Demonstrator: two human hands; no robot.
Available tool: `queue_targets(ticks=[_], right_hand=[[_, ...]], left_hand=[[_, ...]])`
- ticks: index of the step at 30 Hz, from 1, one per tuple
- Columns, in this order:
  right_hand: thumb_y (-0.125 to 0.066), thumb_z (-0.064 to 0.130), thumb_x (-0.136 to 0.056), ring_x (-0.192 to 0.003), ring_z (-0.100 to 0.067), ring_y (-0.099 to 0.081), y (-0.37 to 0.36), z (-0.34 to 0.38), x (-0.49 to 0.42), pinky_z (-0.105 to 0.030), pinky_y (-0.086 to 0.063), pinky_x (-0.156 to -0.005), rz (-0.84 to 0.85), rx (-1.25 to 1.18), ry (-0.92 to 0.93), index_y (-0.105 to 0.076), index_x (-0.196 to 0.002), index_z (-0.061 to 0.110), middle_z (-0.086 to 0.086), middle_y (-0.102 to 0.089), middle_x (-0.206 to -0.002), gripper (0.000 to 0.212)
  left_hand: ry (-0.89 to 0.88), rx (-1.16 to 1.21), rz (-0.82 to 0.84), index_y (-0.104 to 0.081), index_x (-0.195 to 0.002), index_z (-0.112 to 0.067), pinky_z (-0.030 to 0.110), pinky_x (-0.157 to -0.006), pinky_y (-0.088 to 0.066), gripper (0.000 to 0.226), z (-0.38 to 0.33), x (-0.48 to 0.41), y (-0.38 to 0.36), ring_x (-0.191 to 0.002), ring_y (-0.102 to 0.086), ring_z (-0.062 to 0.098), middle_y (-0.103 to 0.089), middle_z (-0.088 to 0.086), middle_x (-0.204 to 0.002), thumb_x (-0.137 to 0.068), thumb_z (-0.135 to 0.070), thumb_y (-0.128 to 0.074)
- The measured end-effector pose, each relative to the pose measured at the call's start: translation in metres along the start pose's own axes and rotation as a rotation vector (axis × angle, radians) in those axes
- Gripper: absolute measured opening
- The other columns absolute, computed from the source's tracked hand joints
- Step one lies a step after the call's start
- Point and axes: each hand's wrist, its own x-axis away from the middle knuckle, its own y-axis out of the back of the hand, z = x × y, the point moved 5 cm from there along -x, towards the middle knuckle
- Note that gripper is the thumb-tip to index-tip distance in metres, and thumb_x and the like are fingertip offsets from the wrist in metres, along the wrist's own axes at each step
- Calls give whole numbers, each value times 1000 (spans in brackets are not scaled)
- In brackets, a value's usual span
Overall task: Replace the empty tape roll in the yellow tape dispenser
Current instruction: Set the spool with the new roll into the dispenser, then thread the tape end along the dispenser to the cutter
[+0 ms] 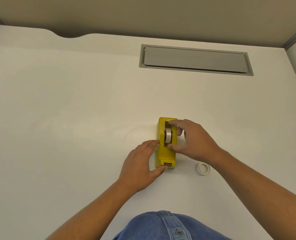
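Note:
A yellow tape dispenser (161,154) lies on the white desk (74,118), its cutter end toward me. A tape roll (168,135) sits upright in the dispenser's slot. My left hand (140,163) braces the dispenser's left side, fingertips on its flank and thumb at the near end. My right hand (194,139) spans the slot from the right, index finger on the far rim and thumb on the near rim, fingers apart. A white empty roll core (203,168) lies flat on the desk just right of the dispenser, under my right wrist.
A grey cable hatch (194,58) is set into the desk at the back right. Beige partition walls (143,14) close off the back and sides. My denim shirt (161,227) shows at the bottom edge.

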Motion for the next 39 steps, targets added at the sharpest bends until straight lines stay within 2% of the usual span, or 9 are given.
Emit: queue_targets(ticks=[5,9,14,19,29,32,35,37,39], right_hand=[[-71,28,-81,-72,-6,-51,7,-6,22,-20,-40,-65,-182,-137,-71,-58,-116,30,11,-55,-91,37],[-60,15,-89,-89,-14,-58,4,-18,43,-29,-49,-77,-328,-149,-127,-60,-113,23,6,-60,-106,25],[-50,20,-95,-138,-19,-39,-19,-33,54,-34,-33,-111,-196,72,-175,-46,-141,19,1,-41,-151,46],[-46,28,-98,-145,-18,-27,-33,-42,59,-33,-25,-116,-56,172,-224,-38,-146,17,0,-29,-159,50],[-52,18,-94,-120,-20,-53,-5,-10,42,-37,-47,-99,-281,19,-148,-52,-132,20,1,-54,-135,38],[-50,11,-94,-104,-17,-57,2,4,35,-35,-50,-90,-331,-65,-107,-55,-125,21,2,-57,-123,33],[-52,17,-93,-84,-12,-55,5,15,24,-28,-47,-78,-280,-67,-84,-63,-110,24,5,-60,-109,21],[-55,21,-91,-80,-12,-56,6,23,18,-28,-48,-74,-249,-34,-74,-66,-101,25,5,-64,-102,15],[-57,25,-90,-80,-14,-58,7,30,14,-31,-49,-73,-226,10,-76,-68,-99,24,5,-66,-100,14]], left_hand=[[1,14,-10,-17,-148,-38,25,-111,-23,77,4,7,-2,-141,-26,9,-24,-14,-156,-84,-57,-55],[23,-35,-68,-22,-149,-29,22,-111,-15,66,20,15,-9,-142,-27,12,-28,-7,-156,-91,-43,-49],[-4,-270,-134,-26,-148,-19,32,-120,-10,61,40,20,-24,-146,-17,15,-25,-1,-157,-96,-51,-30],[-13,-339,-140,-23,-150,-21,33,-118,-5,62,46,24,-28,-147,-9,12,-19,-4,-159,-97,-54,-25],[-22,-292,-169,-23,-150,-23,29,-119,-1,62,45,24,-27,-147,-9,11,-18,-7,-159,-96,-55,-25],[-2,-215,-194,-32,-146,-22,31,-118,-12,56,44,22,-21,-145,-20,13,-27,-6,-156,-97,-48,-36],[45,-97,-385,-60,-117,-20,32,-102,-36,29,37,18,0,-125,-49,18,-56,-4,-133,-91,-32,-57],[38,-50,-468,-64,-91,-20,30,-88,-43,10,29,12,13,-105,-57,16,-62,-5,-109,-88,-29,-62],[15,-13,-484,-62,-81,-20,30,-81,-45,17,19,4,20,-95,-57,14,-61,-6,-97,-87,-36,-63]])
